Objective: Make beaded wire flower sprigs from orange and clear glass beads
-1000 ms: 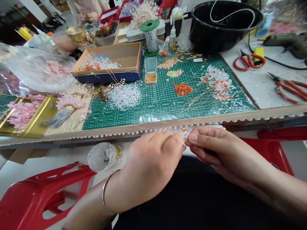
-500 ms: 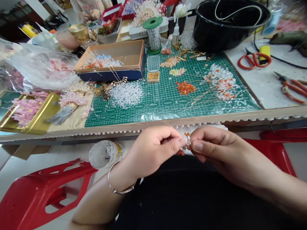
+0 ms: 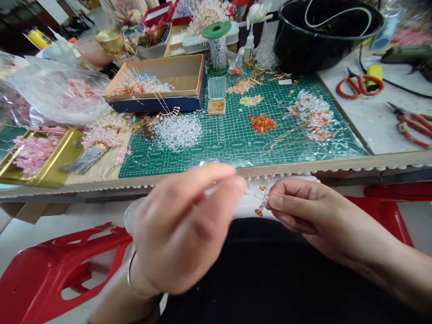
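Note:
My right hand (image 3: 300, 204) pinches a small beaded wire sprig (image 3: 261, 202) between thumb and fingers, over my lap. Clear beads and orange flower-like pieces stick out to the left of its fingertips. My left hand (image 3: 189, 220), blurred by motion, is raised to the left of the sprig with thumb and forefinger pressed together. Faint thin wire (image 3: 249, 194) runs from the sprig toward those fingertips; its end is too blurred to make out. Beyond the hands, a green cutting mat (image 3: 216, 157) holds orange beads (image 3: 262, 123), clear beads (image 3: 178, 131) and finished-looking beaded sprigs (image 3: 312, 114).
On the table stand an open box (image 3: 155, 104) with beaded pins, a spool (image 3: 218, 51), a small case of gold beads (image 3: 216, 106) and a black basin (image 3: 324, 40). Orange-handled pliers (image 3: 413, 123) lie at right. A red stool (image 3: 43, 274) is at lower left.
My left hand has pulled away from the sprig, to the left and up toward the camera, uncovering the beads. My right hand stays almost where it was, still pinching the sprig.

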A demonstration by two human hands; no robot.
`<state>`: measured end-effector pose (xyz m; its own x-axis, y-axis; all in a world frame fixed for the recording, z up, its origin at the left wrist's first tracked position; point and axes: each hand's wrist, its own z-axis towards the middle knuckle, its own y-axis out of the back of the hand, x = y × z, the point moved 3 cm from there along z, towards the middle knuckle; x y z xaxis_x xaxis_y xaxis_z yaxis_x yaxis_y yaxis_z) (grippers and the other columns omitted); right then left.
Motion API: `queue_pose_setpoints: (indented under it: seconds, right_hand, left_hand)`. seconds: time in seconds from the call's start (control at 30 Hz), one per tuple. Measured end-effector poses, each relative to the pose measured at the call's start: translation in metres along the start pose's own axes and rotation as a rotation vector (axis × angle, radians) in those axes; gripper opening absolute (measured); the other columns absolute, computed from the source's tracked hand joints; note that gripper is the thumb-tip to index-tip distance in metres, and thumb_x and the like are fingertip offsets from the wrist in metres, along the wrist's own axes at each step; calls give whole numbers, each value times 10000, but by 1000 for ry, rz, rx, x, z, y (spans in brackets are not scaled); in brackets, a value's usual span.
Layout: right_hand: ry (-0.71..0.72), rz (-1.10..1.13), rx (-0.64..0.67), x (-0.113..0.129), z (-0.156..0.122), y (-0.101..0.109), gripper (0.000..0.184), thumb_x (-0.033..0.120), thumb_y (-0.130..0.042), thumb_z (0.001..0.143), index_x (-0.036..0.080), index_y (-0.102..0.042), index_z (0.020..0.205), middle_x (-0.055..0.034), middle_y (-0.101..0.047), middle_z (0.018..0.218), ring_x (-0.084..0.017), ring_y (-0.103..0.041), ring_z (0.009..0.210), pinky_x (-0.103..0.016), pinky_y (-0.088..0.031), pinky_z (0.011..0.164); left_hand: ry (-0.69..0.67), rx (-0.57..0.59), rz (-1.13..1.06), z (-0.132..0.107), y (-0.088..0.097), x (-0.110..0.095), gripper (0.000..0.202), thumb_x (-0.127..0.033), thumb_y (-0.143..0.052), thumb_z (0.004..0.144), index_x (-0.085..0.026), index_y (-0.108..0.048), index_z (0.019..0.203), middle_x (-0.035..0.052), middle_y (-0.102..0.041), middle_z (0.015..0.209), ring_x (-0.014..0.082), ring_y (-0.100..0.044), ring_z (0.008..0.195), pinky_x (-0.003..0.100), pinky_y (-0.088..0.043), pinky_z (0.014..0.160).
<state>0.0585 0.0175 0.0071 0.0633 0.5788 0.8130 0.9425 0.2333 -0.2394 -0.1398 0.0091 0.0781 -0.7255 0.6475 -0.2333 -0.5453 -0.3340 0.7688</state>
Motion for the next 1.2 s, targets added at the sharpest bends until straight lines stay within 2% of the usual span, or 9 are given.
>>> queue_pose_setpoints:
  seconds: [0.1, 0.17, 0.3, 0.43, 0.53, 0.73, 0.97, 1.1, 1.2]
  right_hand:
    - [-8, -3, 13, -2, 0, -1, 407, 551, -839, 705, 197, -651, 634, 12, -530, 552, -90, -345, 493, -253, -195, 452]
    - [-11, -3, 5, -1, 0, -3, 441, 576, -849, 684, 193, -642, 615, 17, -517, 539, -88, -344, 493, -250, -202, 455]
    - [-13, 10, -15, 0, 0, -3, 458, 584, -869, 656, 179, -661, 617, 30, -488, 512, -79, -349, 490, -238, -201, 460]
    - [-29, 33, -16, -1, 0, -3, 463, 576, -872, 662, 176, -646, 607, 30, -502, 516, -71, -347, 488, -226, -203, 455]
    - [-32, 70, 0, -2, 0, -4, 443, 552, -872, 680, 177, -647, 612, 40, -483, 505, -56, -298, 463, -221, -156, 424]
    - [-44, 132, 66, -3, -2, -7, 331, 452, -858, 744, 190, -675, 660, 42, -495, 529, -49, -249, 453, -211, -123, 401]
    - [-60, 108, 107, -3, 1, -10, 356, 482, -859, 726, 181, -680, 667, 35, -501, 521, -51, -254, 450, -218, -118, 416]
    - [-62, 80, 141, -4, 0, -11, 326, 468, -836, 760, 185, -693, 684, 38, -494, 520, -57, -248, 453, -226, -133, 425]
    - [-49, 85, 168, -7, -1, -11, 319, 459, -833, 768, 188, -690, 681, 44, -488, 506, -57, -258, 455, -213, -164, 426]
  left_hand:
    - [-188, 187, 5, 3, -8, -6, 227, -161, -574, 959, -178, -661, 1168, 71, -732, 1230, 177, -708, 1057, 296, -573, 900]
    - [-199, 258, 4, 7, -17, -7, 177, -173, -563, 968, -150, -699, 1079, 60, -767, 1074, 185, -716, 917, 316, -577, 784]
    - [-172, 281, -24, 8, -26, -9, 204, -175, -557, 953, -170, -717, 826, 14, -694, 737, 148, -582, 634, 305, -486, 600]
    - [-132, 293, -70, 2, -28, -14, 238, -168, -546, 955, -171, -687, 763, 14, -646, 698, 143, -570, 650, 301, -485, 659]
    - [-101, 299, -120, -3, -31, -15, 228, -156, -533, 959, -157, -693, 797, 7, -606, 656, 146, -536, 611, 310, -444, 614]
    - [143, 288, -392, -11, -33, -3, 142, -139, -546, 947, -150, -686, 922, -8, -712, 742, 101, -586, 617, 253, -432, 632]
    - [464, 483, -757, -8, -37, 10, 169, -167, -559, 954, -178, -727, 969, -18, -762, 882, 99, -676, 782, 200, -481, 716]
    - [603, 572, -847, -10, -45, 19, 127, -267, -598, 938, -188, -681, 883, -39, -633, 689, 91, -538, 621, 223, -397, 574]
    - [781, 673, -1123, -18, -61, 23, 237, -379, -724, 853, -192, -577, 842, -69, -478, 597, 84, -401, 538, 225, -303, 499]
